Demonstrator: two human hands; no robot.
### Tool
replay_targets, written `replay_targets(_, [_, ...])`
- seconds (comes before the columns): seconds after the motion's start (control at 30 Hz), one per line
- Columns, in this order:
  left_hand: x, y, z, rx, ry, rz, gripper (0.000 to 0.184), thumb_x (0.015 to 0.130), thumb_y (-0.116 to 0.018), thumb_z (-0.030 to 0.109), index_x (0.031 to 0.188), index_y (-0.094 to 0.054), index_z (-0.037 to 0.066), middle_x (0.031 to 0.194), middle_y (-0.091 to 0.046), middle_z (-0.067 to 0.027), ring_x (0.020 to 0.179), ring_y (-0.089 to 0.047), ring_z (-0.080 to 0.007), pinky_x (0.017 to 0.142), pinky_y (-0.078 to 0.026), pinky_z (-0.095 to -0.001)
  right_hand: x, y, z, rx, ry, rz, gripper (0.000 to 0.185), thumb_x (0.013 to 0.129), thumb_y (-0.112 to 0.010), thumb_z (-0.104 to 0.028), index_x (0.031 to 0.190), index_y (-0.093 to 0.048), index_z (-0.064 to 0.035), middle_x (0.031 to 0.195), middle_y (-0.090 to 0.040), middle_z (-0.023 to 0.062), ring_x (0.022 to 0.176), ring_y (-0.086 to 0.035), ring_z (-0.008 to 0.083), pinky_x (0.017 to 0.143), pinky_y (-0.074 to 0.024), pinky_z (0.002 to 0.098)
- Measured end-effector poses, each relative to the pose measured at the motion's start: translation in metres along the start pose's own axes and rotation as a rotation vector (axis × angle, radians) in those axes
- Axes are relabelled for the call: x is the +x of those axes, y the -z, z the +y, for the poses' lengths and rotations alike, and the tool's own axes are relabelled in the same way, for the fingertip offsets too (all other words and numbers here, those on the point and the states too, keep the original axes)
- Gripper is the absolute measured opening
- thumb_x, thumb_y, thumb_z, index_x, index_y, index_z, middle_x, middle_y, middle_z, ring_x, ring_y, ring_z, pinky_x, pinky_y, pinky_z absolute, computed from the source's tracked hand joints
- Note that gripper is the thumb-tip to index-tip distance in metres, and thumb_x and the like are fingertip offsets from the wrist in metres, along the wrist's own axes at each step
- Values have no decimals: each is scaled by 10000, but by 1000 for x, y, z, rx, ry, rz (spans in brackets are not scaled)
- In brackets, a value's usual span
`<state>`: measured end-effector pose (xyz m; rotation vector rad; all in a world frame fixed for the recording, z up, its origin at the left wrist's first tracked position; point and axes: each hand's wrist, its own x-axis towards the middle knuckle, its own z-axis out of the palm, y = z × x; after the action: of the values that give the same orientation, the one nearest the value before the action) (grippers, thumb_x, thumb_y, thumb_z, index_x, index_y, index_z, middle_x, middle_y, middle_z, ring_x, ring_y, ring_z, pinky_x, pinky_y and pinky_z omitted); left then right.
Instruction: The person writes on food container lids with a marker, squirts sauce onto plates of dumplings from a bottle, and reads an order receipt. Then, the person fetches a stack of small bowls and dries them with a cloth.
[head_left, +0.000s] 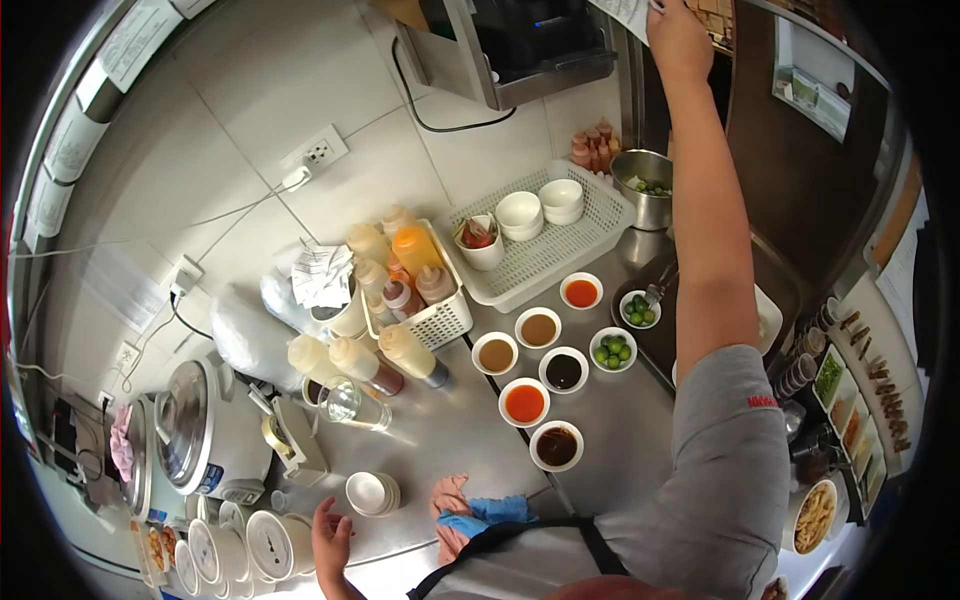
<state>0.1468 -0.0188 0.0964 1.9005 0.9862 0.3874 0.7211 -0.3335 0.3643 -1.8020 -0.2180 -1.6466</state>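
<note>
My right arm stretches up across the right side of the view. At the top edge, my right hand (684, 45) pinches a sheet of white paper (624, 12), which is partly cut off by the frame. Down at the lower left, my left hand (331, 535) is empty, its fingers apart and slightly bent. A stack of small white bowls (370, 493) stands just right of that hand, without touching it. Sauce bowls holding orange-red sauce (525, 403), brown sauce (496, 355) and dark sauce (556, 445) sit mid-counter, beside a bowl of green citrus fruits (612, 350).
Squeeze bottles fill a white basket (450, 318). A perforated tray (490, 280) holds white bowls. Pink and blue cloths (485, 515) lie by my body. At left are a rice cooker (205, 430) and lidded tubs (275, 545). A metal pot (645, 205) stands near my right arm.
</note>
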Motion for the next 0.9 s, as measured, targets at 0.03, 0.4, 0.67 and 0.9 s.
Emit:
replay_targets(0.03, [3, 1, -2, -10, -5, -7, 429, 743, -506, 27, 1151, -377, -4, 726, -490, -67, 604, -492, -121, 561, -436, -232, -2, 6, 2, 5, 10, 27, 88, 727, -498, -143, 796, -545, -116, 689, -556, 171, 683, -544, 343, 600, -422, 418])
replay_targets(0.4, [17, 0, 4, -35, -89, -15, 414, 746, -515, 50, 1137, -393, -6, 694, -492, -47, 599, -484, -109, 557, -430, -228, -1, -18, 4, -199, 15, -296, 151, 748, -452, -170, 817, -522, -55, 767, -571, 180, 754, -549, 341, 638, -421, 428])
replay_targets(0.67, [12, 6, -14, -42, -69, -1, 416, 740, -514, 41, 1133, -389, -12, 682, -484, -42, 593, -476, -103, 553, -425, -226, 1, 11, -6, -145, -99, -193, 119, 745, -456, -164, 779, -551, -100, 747, -572, 185, 752, -545, 355, 644, -422, 420])
replay_targets(0.9, [16, 5, -10, -24, -65, 23, 412, 741, -506, 22, 1135, -388, -14, 680, -481, -38, 589, -469, -99, 563, -412, -216, -7, -3, -4, -172, -87, -261, 140, 748, -448, -174, 777, -569, -109, 732, -576, 184, 734, -553, 355, 644, -430, 432])
